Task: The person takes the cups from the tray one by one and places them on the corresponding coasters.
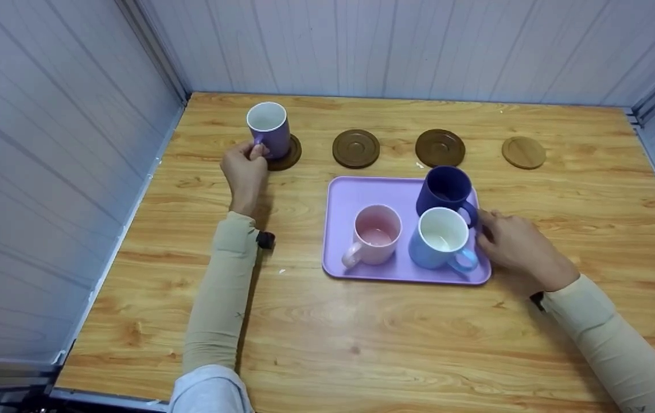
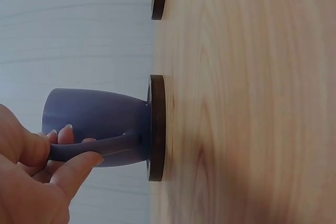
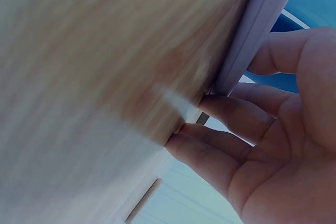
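In the head view my left hand (image 1: 245,170) pinches the handle of a purple mug (image 1: 275,139), which stands upright on a dark wooden coaster (image 1: 293,159). The left wrist view shows the thumb and fingers (image 2: 73,174) around that handle, the mug's base against the coaster. At the lilac tray's (image 1: 344,192) right edge is my right hand (image 1: 514,244). Its thumb and forefinger grip the rim, while other fingertips (image 3: 181,145) touch the table. On the tray stand a dark blue mug (image 1: 428,198), a light blue mug (image 1: 425,252) and a pink mug (image 1: 382,249).
Two more dark coasters, one in the middle (image 1: 356,148) and one right of it (image 1: 440,148), lie along the back of the wooden table (image 1: 327,344). A lighter coaster (image 1: 523,152) lies at the back right. Pale panels (image 1: 408,51) enclose the table's back and sides.
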The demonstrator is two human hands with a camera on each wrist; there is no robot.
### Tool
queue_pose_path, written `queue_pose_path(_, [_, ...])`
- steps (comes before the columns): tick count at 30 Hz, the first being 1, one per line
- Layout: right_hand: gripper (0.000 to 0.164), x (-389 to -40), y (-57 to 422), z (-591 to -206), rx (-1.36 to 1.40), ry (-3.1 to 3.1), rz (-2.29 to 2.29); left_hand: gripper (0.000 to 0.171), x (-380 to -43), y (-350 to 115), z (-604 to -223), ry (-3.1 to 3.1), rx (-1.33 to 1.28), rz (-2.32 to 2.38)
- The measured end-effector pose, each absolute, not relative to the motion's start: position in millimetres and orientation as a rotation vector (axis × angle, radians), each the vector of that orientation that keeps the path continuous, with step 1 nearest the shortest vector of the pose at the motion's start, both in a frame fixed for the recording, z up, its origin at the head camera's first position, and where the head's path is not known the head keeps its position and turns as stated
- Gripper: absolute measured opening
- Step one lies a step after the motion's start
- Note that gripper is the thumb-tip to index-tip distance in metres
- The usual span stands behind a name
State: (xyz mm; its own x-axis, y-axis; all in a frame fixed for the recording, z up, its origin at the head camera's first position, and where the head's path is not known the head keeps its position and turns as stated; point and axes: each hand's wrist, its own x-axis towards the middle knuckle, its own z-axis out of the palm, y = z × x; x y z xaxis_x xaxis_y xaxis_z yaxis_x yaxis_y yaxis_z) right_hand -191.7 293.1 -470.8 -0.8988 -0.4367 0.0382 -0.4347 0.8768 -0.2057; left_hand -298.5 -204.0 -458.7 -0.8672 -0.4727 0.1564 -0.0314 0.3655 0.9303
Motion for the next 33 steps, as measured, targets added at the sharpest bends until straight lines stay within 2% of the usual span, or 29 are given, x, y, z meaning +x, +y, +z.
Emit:
queue_pose_path(9, [0.030, -190.2, 293.3, -471.4, -0.706, 3.031, -0.328, 0.019, -299.7, -203.7, -458.3, -2.242, 0.438, -1.568])
queue_pose_path(18, [0.016, -188.4, 292.8, -473.3, -0.771, 3.084, -0.353, 0.020, -298.6, -204.1, -458.1, -2.265, 0.393, -1.494])
queue_pose_path(26, [0.017, -189.0, 292.5, -473.9, -0.748, 3.071, -0.350, 0.020, -297.9, -204.9, -459.0, -2.282, 0.431, -1.499])
queue_pose_path(33, [0.014, -188.9, 290.3, -473.0, -0.747, 3.061, -0.375, 0.040, -296.0, -213.3, -457.5, -2.342, 0.514, -1.425])
